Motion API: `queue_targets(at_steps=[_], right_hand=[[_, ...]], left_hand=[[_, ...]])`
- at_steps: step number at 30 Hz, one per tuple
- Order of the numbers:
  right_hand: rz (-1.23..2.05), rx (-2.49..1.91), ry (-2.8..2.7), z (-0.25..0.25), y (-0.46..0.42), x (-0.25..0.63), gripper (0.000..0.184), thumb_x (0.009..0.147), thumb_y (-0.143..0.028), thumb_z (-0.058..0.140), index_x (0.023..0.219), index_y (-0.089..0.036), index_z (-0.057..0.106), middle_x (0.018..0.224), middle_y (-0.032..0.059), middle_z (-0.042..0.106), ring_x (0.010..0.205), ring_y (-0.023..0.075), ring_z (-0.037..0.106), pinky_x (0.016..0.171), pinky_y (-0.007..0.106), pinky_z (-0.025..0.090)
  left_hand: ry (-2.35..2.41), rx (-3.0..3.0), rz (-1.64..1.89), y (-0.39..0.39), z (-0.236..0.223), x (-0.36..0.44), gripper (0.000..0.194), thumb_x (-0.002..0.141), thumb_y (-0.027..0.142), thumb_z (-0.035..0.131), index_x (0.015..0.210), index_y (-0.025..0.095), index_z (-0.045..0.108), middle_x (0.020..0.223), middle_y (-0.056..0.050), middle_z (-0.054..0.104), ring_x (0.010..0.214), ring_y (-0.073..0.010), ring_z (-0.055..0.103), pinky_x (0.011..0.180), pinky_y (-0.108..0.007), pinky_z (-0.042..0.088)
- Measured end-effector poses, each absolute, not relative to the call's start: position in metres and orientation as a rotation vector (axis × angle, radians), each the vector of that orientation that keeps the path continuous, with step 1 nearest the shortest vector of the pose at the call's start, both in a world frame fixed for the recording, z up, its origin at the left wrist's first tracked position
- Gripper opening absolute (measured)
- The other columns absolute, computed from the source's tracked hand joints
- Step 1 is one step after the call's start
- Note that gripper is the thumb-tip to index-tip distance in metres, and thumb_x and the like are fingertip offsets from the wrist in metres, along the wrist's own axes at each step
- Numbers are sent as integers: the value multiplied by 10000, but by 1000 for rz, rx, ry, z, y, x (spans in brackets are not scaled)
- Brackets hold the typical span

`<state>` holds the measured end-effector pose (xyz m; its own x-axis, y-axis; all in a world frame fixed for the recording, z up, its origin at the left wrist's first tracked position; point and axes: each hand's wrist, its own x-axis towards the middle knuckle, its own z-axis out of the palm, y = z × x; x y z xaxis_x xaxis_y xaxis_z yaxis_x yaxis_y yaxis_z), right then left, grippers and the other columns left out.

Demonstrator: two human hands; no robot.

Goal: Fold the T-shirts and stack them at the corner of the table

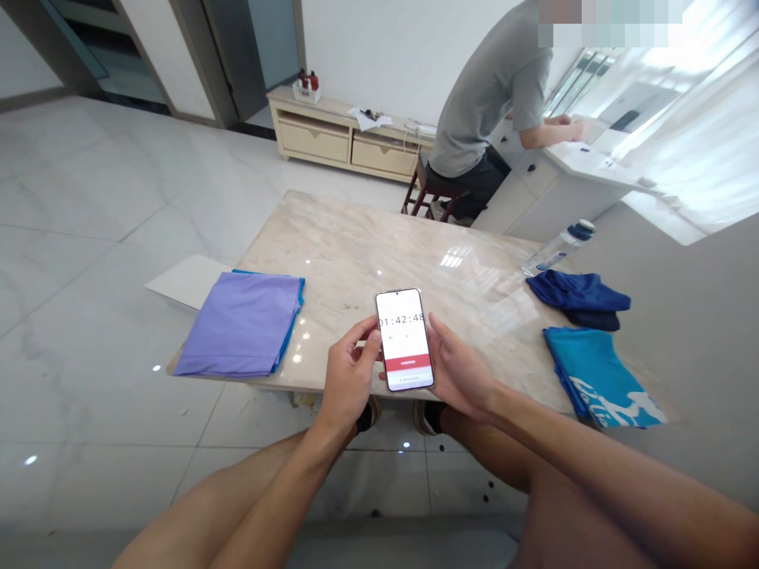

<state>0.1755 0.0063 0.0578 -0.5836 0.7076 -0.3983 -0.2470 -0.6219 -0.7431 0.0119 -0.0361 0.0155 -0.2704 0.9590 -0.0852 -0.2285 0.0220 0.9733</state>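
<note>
A white smartphone point(404, 338) is held upright over the near edge of a marble table point(368, 253). Its screen shows a timer reading 01:42:48 and a red bar below. My right hand point(459, 370) cradles the phone from the right and behind. My left hand point(349, 378) grips its left edge, thumb bent toward the screen. Both sets of fingers are curled around the phone.
A folded purple cloth over a blue one point(243, 324) lies at the table's left. A dark blue cloth point(578, 296), a teal printed cloth point(598, 378) and a lying water bottle point(560, 246) are at the right. A person in grey point(492, 95) sits on a stool beyond, near a low cabinet point(344, 138).
</note>
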Motion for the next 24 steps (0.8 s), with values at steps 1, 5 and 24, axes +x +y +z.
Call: queue_targets(at_steps=[1,5,24], right_hand=[[2213,-949,-864,59,6,176,529,1037,-625,608,1420,-274,703,1353,112,778,1266,337,727,1056,548,609],[2225,-987,-867,61,5,177,494,937,-363,701,1419,-254,697,1321,111,791,1191,340,759,1050,549,608],[2295,-1036,-770,62,9,175,554,1062,-411,393,1466,-154,671,1313,154,793,1133,343,780,1117,583,549]], left_hand=[[1259,851,1466,-36,15,12,468,962,526,730,1274,183,797,1218,-121,820,876,-221,755,745,-313,621],[1247,847,1471,-35,13,11,480,954,528,737,1271,173,797,1162,-116,830,828,-212,748,736,-317,623],[1232,827,1526,-34,12,10,452,937,499,770,1248,174,817,1118,-112,838,794,-199,736,679,-292,616]])
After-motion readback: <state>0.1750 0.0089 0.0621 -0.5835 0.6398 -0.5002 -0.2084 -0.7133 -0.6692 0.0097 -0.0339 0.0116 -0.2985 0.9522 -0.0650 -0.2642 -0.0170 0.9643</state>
